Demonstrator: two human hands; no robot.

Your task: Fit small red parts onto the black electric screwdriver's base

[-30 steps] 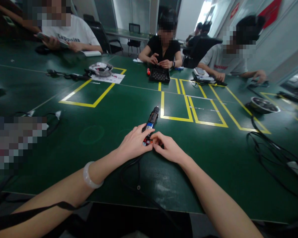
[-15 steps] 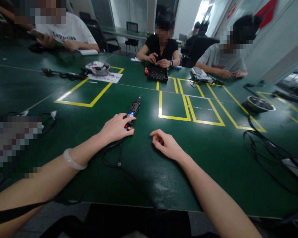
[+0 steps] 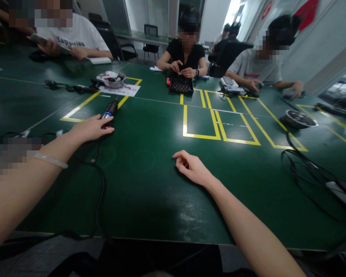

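Note:
My left hand (image 3: pixel 92 127) is closed over the rear of a dark electric screwdriver (image 3: pixel 111 109) with a blue band. The tool lies low along the table, its tip pointing away from me, at the right side of a yellow taped outline. From its rear a black cord (image 3: pixel 101 188) trails down toward the near edge. My right hand (image 3: pixel 192 167) rests on the green table (image 3: pixel 150 200) near the middle, holding nothing. Its fingers are loosely curled, the index finger reaches forward, and a gap shows by the thumb.
Beyond my left hand a metal bowl (image 3: pixel 111 80) sits on a white sheet (image 3: pixel 129 90). A black tray (image 3: pixel 181 85) lies before a person opposite. At right are another bowl (image 3: pixel 301 118) and looped black cables (image 3: pixel 294 169). Other people sit around the table.
My left hand has slid the electric screwdriver left and a little away from me, its cord following. The right hand has stayed in place. A person at the right has spread their hands apart.

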